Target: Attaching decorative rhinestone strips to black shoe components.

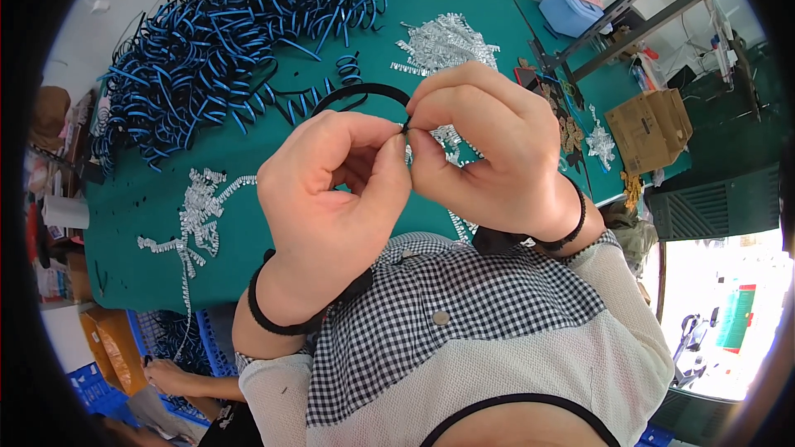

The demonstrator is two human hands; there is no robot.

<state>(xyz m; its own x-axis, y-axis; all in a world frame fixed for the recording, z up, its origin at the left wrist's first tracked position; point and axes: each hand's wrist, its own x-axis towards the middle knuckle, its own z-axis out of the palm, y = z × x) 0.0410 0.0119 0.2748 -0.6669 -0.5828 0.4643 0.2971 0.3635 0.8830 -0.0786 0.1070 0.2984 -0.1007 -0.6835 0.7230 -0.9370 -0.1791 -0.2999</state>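
My left hand [327,186] and my right hand [501,149] meet above the table, thumbs and fingertips pinched together. Between them they grip a narrow black band [368,88], which arcs up behind the fingers in a loop. The exact spot where its ends meet is mostly covered by my fingertips. Just past my left hand lies a large heap of coiled black-and-blue strips [224,58], one loose spiral trailing toward the band. Behind my right hand sits a pile of small white label strips [447,43]. More white strips [199,211] lie tangled to the left.
A green table [348,4] carries everything. At the right stand a cardboard box [650,132], a light blue plastic box [570,10] and a metal frame [638,33]. Another person's hand [170,377] is at lower left, beside a blue crate [149,331] of dark strips.
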